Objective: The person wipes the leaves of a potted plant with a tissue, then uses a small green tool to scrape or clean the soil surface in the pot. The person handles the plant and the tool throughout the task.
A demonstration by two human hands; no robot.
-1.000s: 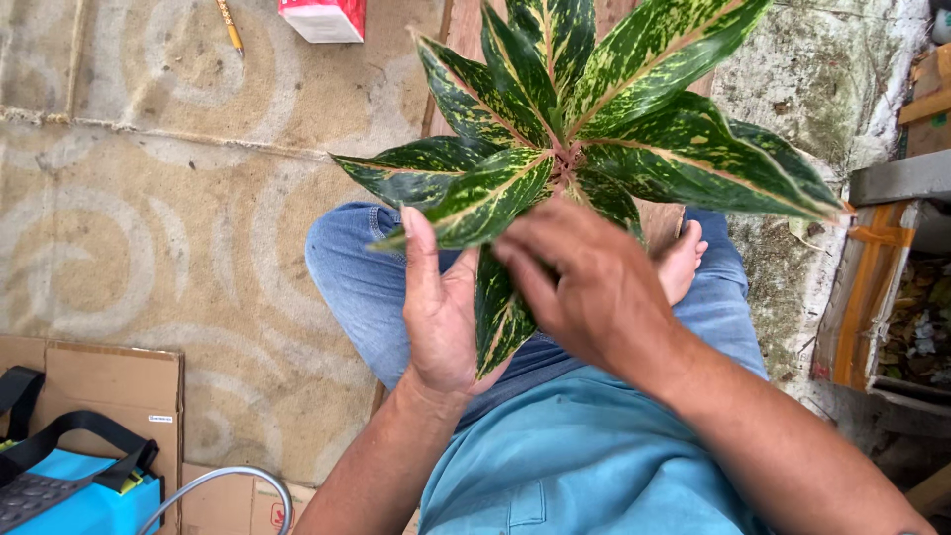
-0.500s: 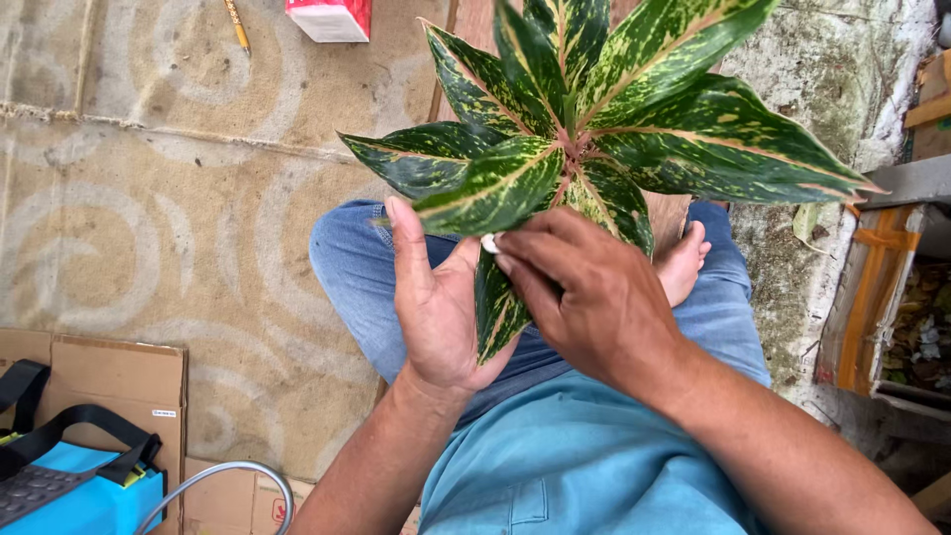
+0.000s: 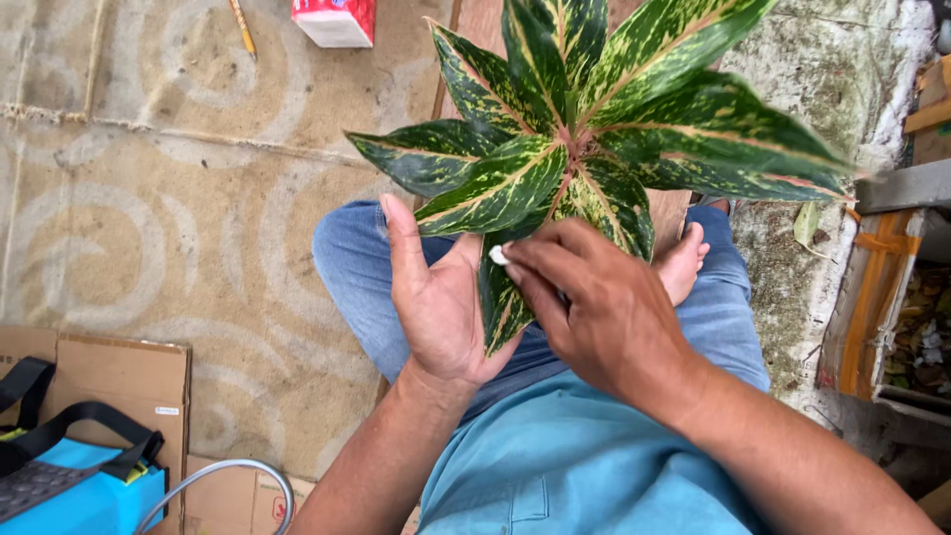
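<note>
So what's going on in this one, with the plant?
A seated person tends a variegated plant over their lap. The left hand lies open, palm up, under one downward-hanging leaf, supporting it. The right hand pinches a small white wad at its fingertips and presses it onto that leaf's upper side. On the patterned paving lie a red-and-white box, a pencil, flat cardboard and a blue bag.

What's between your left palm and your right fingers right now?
In the head view, one green and yellow leaf of the plant lies between the left hand and the right hand, whose fingers press a small white wad against it.
</note>
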